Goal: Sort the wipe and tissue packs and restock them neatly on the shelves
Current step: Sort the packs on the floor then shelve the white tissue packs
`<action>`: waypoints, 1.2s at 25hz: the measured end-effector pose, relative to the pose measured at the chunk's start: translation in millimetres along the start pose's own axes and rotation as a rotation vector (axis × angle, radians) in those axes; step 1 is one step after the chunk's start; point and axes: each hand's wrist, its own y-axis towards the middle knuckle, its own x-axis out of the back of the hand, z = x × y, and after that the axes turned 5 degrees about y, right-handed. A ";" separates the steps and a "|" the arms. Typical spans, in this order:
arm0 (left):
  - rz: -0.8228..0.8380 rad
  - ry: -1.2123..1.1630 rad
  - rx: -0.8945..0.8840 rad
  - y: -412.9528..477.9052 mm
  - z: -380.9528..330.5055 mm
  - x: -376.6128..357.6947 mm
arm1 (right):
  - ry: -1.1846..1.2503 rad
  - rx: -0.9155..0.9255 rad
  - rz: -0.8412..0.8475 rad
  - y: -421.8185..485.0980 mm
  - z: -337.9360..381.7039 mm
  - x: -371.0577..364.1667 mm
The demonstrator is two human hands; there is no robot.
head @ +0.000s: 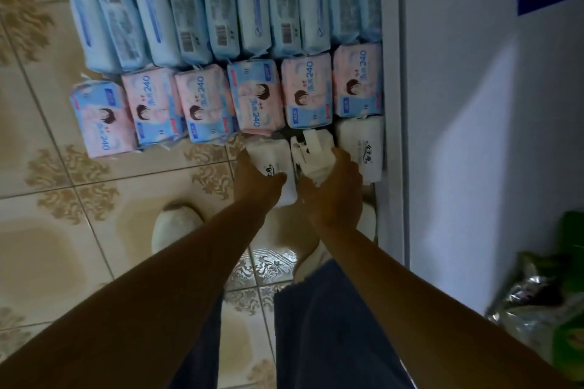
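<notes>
Your left hand [252,180] grips a white pack [268,156] at its near end, thumb curled across its face and fingers wrapped round its left side. Your right hand [331,189] holds a second white pack [311,148] just beside it, fingers curled round its near end; this pack's wrapper looks crumpled and folded at the top. A third white pack [363,148] lies to the right, touching the white panel [458,104]. The white packs carry a dark script logo, too blurred to read. Beyond them runs a row of pink-and-blue packs [252,95], each printed with a large "240" and a small dark-haired cartoon figure; some are turned the other way up, so the number reads reversed in direction. Behind that row stand pale blue packs [221,19], packed side by side, several showing barcodes and blocks of small print that cannot be made out. All the rows lie on the tiled floor [63,230], which has a tan floral pattern. A pale slipper [173,227] shows below your left forearm, and a green bag [568,294] sits at the right edge.
</notes>
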 end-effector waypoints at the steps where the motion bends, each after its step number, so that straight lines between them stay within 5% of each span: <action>1: 0.007 0.034 -0.018 1.8 1.2 0.0 | -0.055 -0.021 0.009 1.3 1.2 3.7; 5: 0.061 0.024 -0.026 1.2 1.0 3.7 | -0.142 -0.092 0.060 21.5 14.3 14.7; 9: 0.082 -0.125 0.039 -10.6 -1.7 7.3 | 0.271 -0.034 -0.071 24.8 26.2 14.0; 11: 0.090 -0.129 0.073 -16.3 -1.6 12.5 | 0.255 0.017 -0.112 15.1 23.6 16.8; 15: 0.188 -0.012 0.025 -33.1 -7.4 25.5 | 0.059 -0.012 0.237 -7.3 3.0 25.2; 17: 0.228 0.125 -0.066 -51.9 -20.9 38.0 | -0.060 0.109 0.368 -23.6 2.1 43.0; 21: 0.243 0.489 -0.387 -116.5 -64.4 89.8 | -0.248 0.367 0.357 -65.6 37.1 108.4; 30: 0.090 0.566 -0.868 -311.6 -154.2 285.6 | -0.119 0.424 -0.008 -219.8 187.4 325.2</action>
